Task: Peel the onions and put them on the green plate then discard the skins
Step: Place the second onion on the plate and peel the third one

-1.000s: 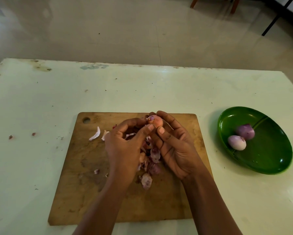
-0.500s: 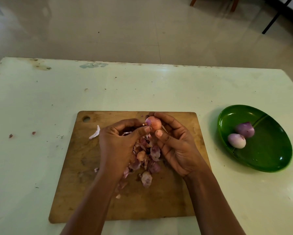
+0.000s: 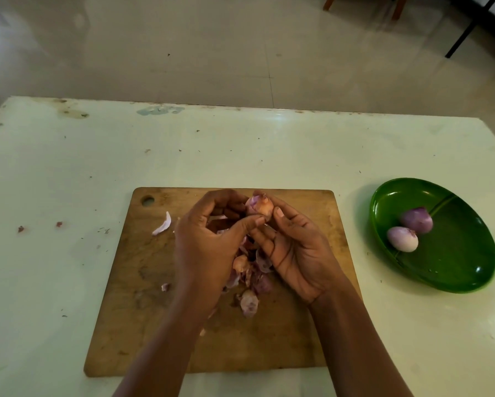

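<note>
Small partly skinned pinkish onion held at right hand fingertips; left hand thumb and forefinger pinch its skin. Oval green plate lies rightward, well apart; right hand nearer.

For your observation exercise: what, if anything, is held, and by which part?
An onion, pinched at its sides by fingertips of the left hand and right hand.

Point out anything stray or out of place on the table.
Two small reddish scraps lie on the table, left of the cutting board, away from the skin pile on it.
</note>
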The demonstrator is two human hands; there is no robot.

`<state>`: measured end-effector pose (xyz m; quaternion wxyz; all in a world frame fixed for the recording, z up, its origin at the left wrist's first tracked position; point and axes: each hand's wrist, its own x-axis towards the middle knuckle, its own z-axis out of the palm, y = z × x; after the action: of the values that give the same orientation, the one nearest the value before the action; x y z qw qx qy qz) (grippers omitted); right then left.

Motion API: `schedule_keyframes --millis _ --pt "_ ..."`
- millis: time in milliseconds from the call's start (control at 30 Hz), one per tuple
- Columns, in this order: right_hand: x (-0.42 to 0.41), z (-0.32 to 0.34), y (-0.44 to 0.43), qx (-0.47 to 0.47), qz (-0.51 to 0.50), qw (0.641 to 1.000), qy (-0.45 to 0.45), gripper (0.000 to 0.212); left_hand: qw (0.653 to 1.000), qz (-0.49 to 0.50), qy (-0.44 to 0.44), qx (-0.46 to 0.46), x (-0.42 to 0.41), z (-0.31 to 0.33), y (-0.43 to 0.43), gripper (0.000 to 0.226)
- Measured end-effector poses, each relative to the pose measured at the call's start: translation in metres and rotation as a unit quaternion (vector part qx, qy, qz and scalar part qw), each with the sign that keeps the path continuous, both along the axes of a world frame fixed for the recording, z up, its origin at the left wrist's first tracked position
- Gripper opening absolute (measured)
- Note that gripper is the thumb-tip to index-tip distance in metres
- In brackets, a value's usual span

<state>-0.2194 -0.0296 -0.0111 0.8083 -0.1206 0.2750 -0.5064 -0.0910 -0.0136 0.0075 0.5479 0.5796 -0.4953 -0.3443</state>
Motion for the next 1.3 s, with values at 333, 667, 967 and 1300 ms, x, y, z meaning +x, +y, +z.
schedule_keyframes --millis 333,667,967,1300 --pt "0.001 0.0 0.001 -0.028 0.017 0.999 0.032 0.035 1.0 0.025 -0.003 -0.014 -0.005 -0.002 0.001 0.021" --pt "0.001 -0.005 0.0 -0.1 0.008 0.981 0.165 0.034 0.998 0.031 -0.049 -0.002 0.002 -0.005 -0.001 0.016" --pt "0.006 -0.007 0.001 -0.155 -0.013 0.953 0.258 0.037 0.994 0.057 -0.085 0.045 0.002 -0.011 -0.003 0.007" --pt "0.011 -0.006 0.002 -0.155 -0.047 0.934 0.319 0.039 0.988 0.001 -0.147 0.048 -0.002 -0.018 -0.003 0.005"
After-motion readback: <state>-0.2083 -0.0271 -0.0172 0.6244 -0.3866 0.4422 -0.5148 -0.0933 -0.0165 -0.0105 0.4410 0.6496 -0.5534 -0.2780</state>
